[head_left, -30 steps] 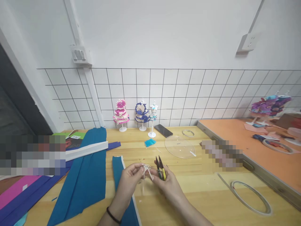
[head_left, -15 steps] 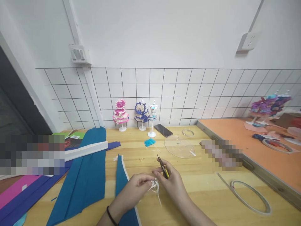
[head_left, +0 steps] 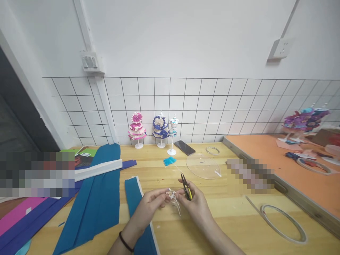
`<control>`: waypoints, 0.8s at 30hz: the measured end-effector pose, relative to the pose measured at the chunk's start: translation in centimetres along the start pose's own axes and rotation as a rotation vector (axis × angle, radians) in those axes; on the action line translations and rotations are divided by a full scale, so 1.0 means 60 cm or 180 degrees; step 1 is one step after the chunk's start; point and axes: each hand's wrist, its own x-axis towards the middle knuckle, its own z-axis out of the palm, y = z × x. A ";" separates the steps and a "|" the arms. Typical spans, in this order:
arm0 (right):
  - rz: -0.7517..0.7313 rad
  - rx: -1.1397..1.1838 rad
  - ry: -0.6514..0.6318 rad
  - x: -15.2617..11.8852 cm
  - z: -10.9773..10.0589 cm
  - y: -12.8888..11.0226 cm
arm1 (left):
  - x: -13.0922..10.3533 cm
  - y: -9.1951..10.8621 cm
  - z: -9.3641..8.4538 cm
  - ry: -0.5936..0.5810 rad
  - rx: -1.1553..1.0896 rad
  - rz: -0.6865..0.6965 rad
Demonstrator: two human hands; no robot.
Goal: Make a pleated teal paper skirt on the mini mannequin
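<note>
Between my hands is a small tangle of thin white strips (head_left: 174, 200), with loose ends hanging down. My left hand (head_left: 148, 207) is closed, pinching the tangle at its left side. In my right hand (head_left: 198, 205) are small thread snips (head_left: 183, 181) with dark blades and a yellow handle, their tips pointing up and away. That hand's thumb and a finger also meet the tangle's right side. Under my left forearm lies a teal strip (head_left: 133, 189) with a white edge. Beyond my hands rests a pleated turquoise piece (head_left: 169, 161) with a thread trailing from it.
Miniature dress forms (head_left: 160, 132) stand by the wall, near a phone (head_left: 184, 147). A clear disc (head_left: 203, 165) lies before it. Tape rolls (head_left: 284, 224) sit to the right, beside a raised orange board (head_left: 294, 177). Teal fabric (head_left: 98, 198) and coloured strips cover the left.
Both hands have risen slightly away from me with the white tangle, and the snips have shifted a little right. The near teal strip's far end has moved left and lies flatter.
</note>
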 end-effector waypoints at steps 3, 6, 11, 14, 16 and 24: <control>-0.0049 -0.0029 -0.0036 -0.002 0.000 -0.001 | 0.007 -0.010 -0.005 0.0276 -0.0011 0.0038; -0.0052 -0.0030 -0.0142 -0.003 0.000 0.004 | 0.010 -0.016 -0.002 0.0252 0.0050 0.0135; -0.0102 -0.0078 -0.0188 0.001 0.000 0.013 | 0.007 -0.019 0.012 -0.0240 0.0485 0.0559; -0.0179 -0.0300 -0.0154 0.001 0.001 0.015 | 0.005 -0.023 0.014 -0.0092 0.0920 0.0804; -0.0297 -0.0485 -0.0156 -0.001 0.003 0.017 | 0.005 -0.025 0.014 -0.0017 0.0961 0.0823; -0.1071 -0.0801 -0.0140 -0.005 0.000 0.030 | 0.002 -0.022 0.016 -0.0323 0.0011 0.0332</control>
